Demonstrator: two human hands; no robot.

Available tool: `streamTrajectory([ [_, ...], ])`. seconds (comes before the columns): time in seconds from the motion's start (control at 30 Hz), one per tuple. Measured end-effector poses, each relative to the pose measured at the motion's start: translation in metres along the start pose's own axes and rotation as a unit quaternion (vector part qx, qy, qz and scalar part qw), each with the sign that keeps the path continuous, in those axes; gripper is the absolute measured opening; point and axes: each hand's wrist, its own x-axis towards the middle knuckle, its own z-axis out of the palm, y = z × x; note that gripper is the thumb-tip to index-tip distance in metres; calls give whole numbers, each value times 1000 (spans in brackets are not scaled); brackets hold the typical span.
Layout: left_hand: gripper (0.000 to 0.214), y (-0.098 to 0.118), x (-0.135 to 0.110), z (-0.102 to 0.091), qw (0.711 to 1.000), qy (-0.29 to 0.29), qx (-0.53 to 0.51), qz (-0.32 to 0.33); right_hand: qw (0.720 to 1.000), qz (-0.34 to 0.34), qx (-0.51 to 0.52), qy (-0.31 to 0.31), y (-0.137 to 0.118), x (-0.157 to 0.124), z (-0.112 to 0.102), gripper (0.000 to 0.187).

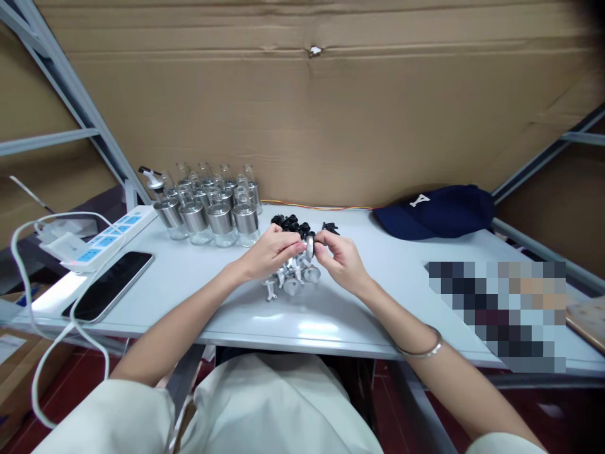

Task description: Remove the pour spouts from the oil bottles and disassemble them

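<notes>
Between my fingertips is a silver bottle cap (309,248), held over the middle of the table. My left hand (274,253) pinches it from the left, with the thumb pointing right. From the other side, the thumb and bent forefinger of my right hand (344,260) close on it. Below my hands lies a loose pile of silver pour-spout caps (292,287). Just behind them are several small black plastic parts (289,223), partly hidden by my hands, and another black part (331,227) sits a little to the right.
Several glass bottles (221,221) with metal sleeves stand at the back left; one carries a pour spout (154,181). A white power strip (113,236), a phone (111,287) and white cables lie left. A navy cap (439,213) rests at the back right, near a blurred-out area.
</notes>
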Motion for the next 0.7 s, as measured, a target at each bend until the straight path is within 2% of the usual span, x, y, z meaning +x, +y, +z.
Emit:
streamTrajectory([
  [0.13,55,1,0,-3,997,-20,-66,-34,995,-70,-65,23,1,-1,1,18],
  [0.27,53,1,-2,-4,979,-56,-177,-81,976,-176,-121,37,6,-1,0,20],
  [0.37,52,3,-4,-4,949,-78,-279,-125,959,-229,-166,15,9,0,-3,22],
  [0.47,53,4,-4,-5,896,-114,-392,-174,936,-272,-223,-12,9,-1,-8,25],
  [0.57,53,4,-4,-5,844,-158,-471,-201,909,-315,-272,-14,8,-2,-10,25],
  [0.63,52,3,-4,-4,829,-174,-492,-202,897,-334,-290,3,9,-2,-11,25],
  [0.7,50,4,-3,-3,835,-171,-485,-194,898,-323,-298,20,13,-1,-11,26],
])
